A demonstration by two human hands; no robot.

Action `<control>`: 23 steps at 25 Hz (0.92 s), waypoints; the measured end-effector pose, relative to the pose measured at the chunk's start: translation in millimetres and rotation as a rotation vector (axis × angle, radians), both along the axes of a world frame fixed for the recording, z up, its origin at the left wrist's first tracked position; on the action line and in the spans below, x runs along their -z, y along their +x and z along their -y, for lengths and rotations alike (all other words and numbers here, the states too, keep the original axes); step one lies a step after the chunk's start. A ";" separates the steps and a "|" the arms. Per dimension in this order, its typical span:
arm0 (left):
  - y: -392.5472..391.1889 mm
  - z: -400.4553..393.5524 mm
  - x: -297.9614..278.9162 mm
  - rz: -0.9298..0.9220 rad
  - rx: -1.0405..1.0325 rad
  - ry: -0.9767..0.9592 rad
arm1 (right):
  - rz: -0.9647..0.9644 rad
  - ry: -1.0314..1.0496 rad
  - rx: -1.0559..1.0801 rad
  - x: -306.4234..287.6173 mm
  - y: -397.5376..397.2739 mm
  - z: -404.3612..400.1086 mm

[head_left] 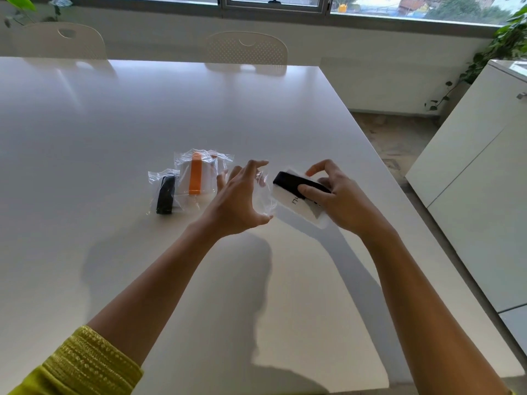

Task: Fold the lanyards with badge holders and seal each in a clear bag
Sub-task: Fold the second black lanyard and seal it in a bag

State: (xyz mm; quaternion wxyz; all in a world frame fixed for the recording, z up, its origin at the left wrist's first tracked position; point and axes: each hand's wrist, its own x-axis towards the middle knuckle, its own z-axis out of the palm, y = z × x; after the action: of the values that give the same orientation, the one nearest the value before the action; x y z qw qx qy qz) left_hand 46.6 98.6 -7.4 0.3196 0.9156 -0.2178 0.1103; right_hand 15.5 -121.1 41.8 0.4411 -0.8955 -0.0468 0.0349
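While both forearms reach out over the white table [114,124], a yellow-green knitted sleeve [82,366] covers the left arm at the near lower left corner of the view; the right forearm is bare.

Left hand [239,201]: raised above the tabletop, fingers spread and slightly bent, thumb low. An empty clear bag [263,195] sits between thumb and fingertips at the hand's right side. The bag is blurred, and whether the fingers pinch it or only touch it cannot be told.

Right hand [333,195]: just beside the left, also off the table. Its thumb and fingers are curled around a folded black lanyard [291,182] laid across a white badge holder [299,206], gripping both as one bundle. The bundle is tilted, its free end pointing toward the clear bag and close to it. Dark lettering shows on the holder but is too small to read.

Beyond the left hand, two sealed packs lie flat on the table, touching each other. The nearer, left one is a bagged black lanyard [165,195]; the farther, right one is a bagged orange lanyard [196,176], with a white holder visible inside its bag.

At the far table edge stand two white chairs [245,48]. A window [273,2] runs behind them. A white cabinet [484,166] stands at right, with a leafy plant [507,41] above it.
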 end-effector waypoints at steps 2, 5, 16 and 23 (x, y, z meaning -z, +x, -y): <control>-0.2 2.8 -1.4 0.009 0.003 -0.017 | 0.072 -0.145 -0.012 -9.5 -3.5 -3.9; -3.9 11.4 -3.4 0.033 0.033 0.004 | 0.169 -0.256 -0.027 -22.1 -3.9 -7.8; -8.8 40.9 -0.6 -0.079 0.107 -0.243 | 0.220 -0.359 0.045 -36.2 4.3 -35.4; -4.9 45.2 -1.2 -0.147 0.039 -0.372 | 0.209 -0.181 0.053 -34.0 3.1 -34.4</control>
State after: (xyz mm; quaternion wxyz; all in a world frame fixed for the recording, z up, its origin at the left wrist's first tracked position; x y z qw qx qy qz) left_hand 41.7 53.4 -6.1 0.5004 0.8419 -0.1875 0.0755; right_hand 18.7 -86.7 75.7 0.3520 -0.9314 -0.0655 -0.0660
